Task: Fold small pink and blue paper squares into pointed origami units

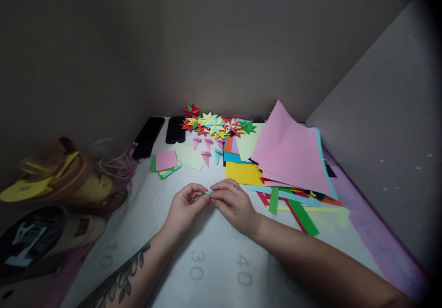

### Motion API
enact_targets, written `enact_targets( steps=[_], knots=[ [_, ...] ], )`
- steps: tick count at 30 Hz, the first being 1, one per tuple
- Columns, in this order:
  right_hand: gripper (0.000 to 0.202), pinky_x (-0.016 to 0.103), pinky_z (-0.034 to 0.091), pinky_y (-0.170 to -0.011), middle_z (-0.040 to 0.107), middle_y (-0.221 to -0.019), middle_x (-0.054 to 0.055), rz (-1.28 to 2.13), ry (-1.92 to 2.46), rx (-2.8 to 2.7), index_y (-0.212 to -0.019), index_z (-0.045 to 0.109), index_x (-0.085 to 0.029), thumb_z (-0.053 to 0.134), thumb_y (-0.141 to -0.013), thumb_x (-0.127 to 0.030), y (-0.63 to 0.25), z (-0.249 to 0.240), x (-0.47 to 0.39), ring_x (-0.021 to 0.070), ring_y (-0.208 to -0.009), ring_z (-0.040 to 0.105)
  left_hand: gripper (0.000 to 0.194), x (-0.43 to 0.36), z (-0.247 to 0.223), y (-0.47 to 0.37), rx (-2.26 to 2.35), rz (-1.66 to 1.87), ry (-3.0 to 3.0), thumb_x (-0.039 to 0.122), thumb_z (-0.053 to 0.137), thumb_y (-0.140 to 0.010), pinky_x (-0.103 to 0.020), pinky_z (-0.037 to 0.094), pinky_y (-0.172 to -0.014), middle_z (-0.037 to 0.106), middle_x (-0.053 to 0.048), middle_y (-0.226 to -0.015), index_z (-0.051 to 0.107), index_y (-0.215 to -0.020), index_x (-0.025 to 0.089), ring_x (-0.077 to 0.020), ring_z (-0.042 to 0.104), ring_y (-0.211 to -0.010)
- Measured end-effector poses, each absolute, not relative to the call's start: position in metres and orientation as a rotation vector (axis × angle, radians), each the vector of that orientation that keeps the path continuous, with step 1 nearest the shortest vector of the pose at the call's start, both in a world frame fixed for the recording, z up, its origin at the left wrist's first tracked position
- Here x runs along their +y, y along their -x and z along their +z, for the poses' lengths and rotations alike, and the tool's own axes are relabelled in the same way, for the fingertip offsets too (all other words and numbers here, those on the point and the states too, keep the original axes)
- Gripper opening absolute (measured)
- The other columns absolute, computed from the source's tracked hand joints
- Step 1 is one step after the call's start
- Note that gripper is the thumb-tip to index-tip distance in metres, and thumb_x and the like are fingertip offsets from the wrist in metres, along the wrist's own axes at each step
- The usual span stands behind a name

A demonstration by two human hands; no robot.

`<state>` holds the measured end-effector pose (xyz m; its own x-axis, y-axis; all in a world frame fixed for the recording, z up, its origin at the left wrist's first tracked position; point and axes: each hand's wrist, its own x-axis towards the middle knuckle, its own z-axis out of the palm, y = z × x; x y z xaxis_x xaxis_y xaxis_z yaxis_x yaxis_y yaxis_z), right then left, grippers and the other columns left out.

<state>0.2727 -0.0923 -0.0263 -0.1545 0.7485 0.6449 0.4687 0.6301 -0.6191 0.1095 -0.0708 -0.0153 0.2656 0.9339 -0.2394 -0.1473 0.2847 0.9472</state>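
Note:
Between my fingertips is a small piece of light blue paper (208, 192), mostly hidden by the fingers. My left hand (186, 206) pinches it from the left, and my right hand (236, 205) closes on it from the right, the fingertips of both hands meeting. Just beyond the hands lie several small folded pink paper pieces (206, 157) and a folded light blue one (218, 155). Farther back sits a row of folded paper stars (214, 123) in red, yellow, green and white. Left of the folded pieces rests a little stack of square papers (166, 160), pink on top.
Large pink sheets (290, 149) and a yellow sheet (243, 173) lie at the right, with green paper strips (303, 217) in front. Two dark phones (176, 130) are at the back left. Caps (51, 179) stand along the left edge. A wall (221, 45) closes the back.

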Motion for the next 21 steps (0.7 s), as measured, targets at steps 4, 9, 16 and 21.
enact_targets(
  steps=[4, 9, 16, 21],
  knots=[
    [0.017, 0.04, 0.047, -0.081, 0.065, -0.096, 0.006, 0.242, 0.959, -1.847, -0.092, 0.064, -0.024, 0.058, -0.082, -0.011, -0.2752, -0.0271, -0.0917, 0.0201, -0.091, 0.057, 0.028, -0.0706, -0.0136, -0.1077, 0.964, 0.903, -0.882, 0.022, 0.079, -0.061, -0.017, 0.044, -0.066, 0.067, 0.002, -0.07, 0.063, -0.083, 0.015, -0.0072, 0.06, -0.065],
    [0.017, 0.041, 0.046, -0.078, 0.065, -0.101, 0.006, 0.119, 0.951, -1.914, -0.09, 0.062, -0.024, 0.057, -0.081, -0.009, -0.2766, -0.0268, -0.0918, 0.0213, -0.093, 0.055, 0.029, -0.0724, -0.0099, -0.1096, 0.965, 0.913, -0.788, 0.026, 0.078, -0.064, -0.018, 0.046, -0.066, 0.064, 0.003, -0.062, 0.06, -0.084, 0.015, -0.0067, 0.06, -0.06],
    [0.013, 0.042, 0.049, -0.081, 0.062, -0.104, 0.007, 0.107, 0.947, -1.881, -0.087, 0.06, -0.022, 0.06, -0.081, -0.01, -0.2747, -0.0303, -0.0924, 0.0215, -0.096, 0.054, 0.032, -0.0743, -0.0117, -0.1139, 1.03, 0.989, -0.794, 0.022, 0.077, -0.065, -0.017, 0.045, -0.061, 0.064, 0.005, -0.061, 0.053, -0.084, 0.016, -0.0058, 0.058, -0.055],
    [0.01, 0.043, 0.048, -0.085, 0.059, -0.107, 0.008, 0.188, 0.999, -1.83, -0.089, 0.063, -0.024, 0.06, -0.083, -0.017, -0.2749, -0.0277, -0.0912, 0.0221, -0.099, 0.054, 0.019, -0.0744, -0.0118, -0.111, 1.053, 1.024, -0.972, 0.023, 0.072, -0.07, -0.016, 0.045, -0.06, 0.062, 0.005, -0.062, 0.056, -0.079, 0.017, -0.0062, 0.057, -0.057]
  ],
)
